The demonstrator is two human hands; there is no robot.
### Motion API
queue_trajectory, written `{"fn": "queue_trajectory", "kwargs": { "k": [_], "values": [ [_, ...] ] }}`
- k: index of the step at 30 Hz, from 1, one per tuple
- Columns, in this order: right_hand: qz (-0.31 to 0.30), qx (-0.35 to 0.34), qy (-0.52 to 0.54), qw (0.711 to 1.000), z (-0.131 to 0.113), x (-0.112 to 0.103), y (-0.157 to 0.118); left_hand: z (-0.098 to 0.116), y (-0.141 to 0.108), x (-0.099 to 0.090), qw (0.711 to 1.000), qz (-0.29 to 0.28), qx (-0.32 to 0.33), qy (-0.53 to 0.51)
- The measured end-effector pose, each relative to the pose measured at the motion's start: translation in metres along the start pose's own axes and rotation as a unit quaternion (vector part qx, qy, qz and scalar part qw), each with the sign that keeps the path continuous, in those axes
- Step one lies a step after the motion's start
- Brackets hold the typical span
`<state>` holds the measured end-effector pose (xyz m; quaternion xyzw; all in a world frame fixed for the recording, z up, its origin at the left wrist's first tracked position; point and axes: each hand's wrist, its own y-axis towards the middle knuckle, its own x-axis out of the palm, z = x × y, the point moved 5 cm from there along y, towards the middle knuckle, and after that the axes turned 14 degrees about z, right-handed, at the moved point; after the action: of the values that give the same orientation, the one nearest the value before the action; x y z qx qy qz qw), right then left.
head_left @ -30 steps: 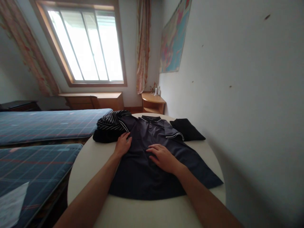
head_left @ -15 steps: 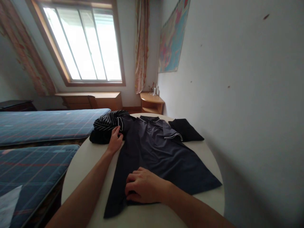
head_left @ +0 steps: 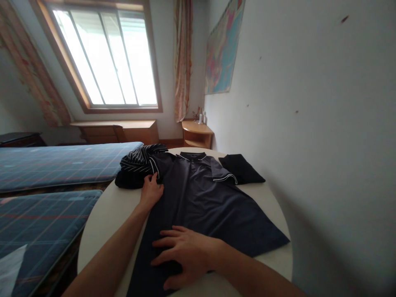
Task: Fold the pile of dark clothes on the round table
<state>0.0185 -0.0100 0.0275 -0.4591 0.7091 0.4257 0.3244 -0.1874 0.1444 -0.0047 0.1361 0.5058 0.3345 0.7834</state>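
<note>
A dark navy-grey polo shirt (head_left: 213, 206) lies spread front up, its collar at the far side and its sleeve cuffs edged in white. My left hand (head_left: 151, 192) touches the shirt just below the left sleeve's cuff, thumb apart from the fingers. Over the lower left part of the shirt, my right hand (head_left: 188, 253) rests palm down with its fingers spread. Beside the left sleeve sits a bunched black cloth with white stripes (head_left: 137, 159), with plain black fabric under it.
The shirt lies on a round cream table (head_left: 102, 222). A folded black cloth (head_left: 243, 168) is at its far right. Blue plaid mattresses (head_left: 62, 165) stand to the left, and a white wall (head_left: 324, 144) is close on the right. A wooden corner shelf (head_left: 197, 128) stands behind.
My left hand has come slightly nearer, down off the sleeve cuff. My right hand has spread its fingers and moved nearer. The shirt's lower left corner has shifted toward me.
</note>
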Motion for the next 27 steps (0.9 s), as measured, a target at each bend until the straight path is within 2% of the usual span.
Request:
{"fn": "queue_trajectory", "kwargs": {
  "k": [2, 5, 7, 10, 12, 15, 20, 24, 26, 27],
  "values": [
    [-0.007, 0.0, 0.008, 1.0, -0.002, 0.005, -0.001, 0.006, -0.006, -0.005, 0.996, -0.026, 0.009, 0.084],
    [-0.002, -0.007, 0.018, 1.0, -0.005, 0.01, 0.002, 0.018, -0.013, -0.01, 0.987, -0.072, 0.027, 0.142],
    [0.007, -0.013, 0.021, 1.0, -0.004, 0.007, 0.004, 0.023, -0.016, -0.012, 0.986, -0.082, 0.032, 0.14],
    [0.052, -0.002, 0.013, 0.999, 0.009, -0.01, 0.004, 0.025, -0.015, -0.017, 0.992, -0.071, 0.025, 0.102],
    [0.099, 0.035, -0.006, 0.994, 0.027, -0.028, -0.001, 0.021, -0.009, -0.021, 0.995, -0.047, 0.021, 0.085],
    [0.152, 0.132, -0.043, 0.979, 0.062, -0.055, -0.019, 0.009, 0.002, -0.03, 0.996, -0.003, 0.016, 0.09],
    [0.142, 0.285, -0.079, 0.945, 0.112, -0.074, -0.056, -0.002, 0.011, -0.039, 0.992, 0.026, 0.024, 0.121],
    [0.091, 0.383, -0.095, 0.914, 0.134, -0.069, -0.075, 0.018, 0.004, -0.047, 0.984, 0.073, 0.108, 0.121],
    [0.076, 0.406, -0.101, 0.905, 0.139, -0.067, -0.079, 0.035, -0.006, -0.044, 0.984, 0.051, 0.156, 0.075],
    [0.072, 0.414, -0.104, 0.901, 0.141, -0.067, -0.08, 0.045, -0.013, -0.04, 0.983, 0.022, 0.181, 0.039]
  ]
}}
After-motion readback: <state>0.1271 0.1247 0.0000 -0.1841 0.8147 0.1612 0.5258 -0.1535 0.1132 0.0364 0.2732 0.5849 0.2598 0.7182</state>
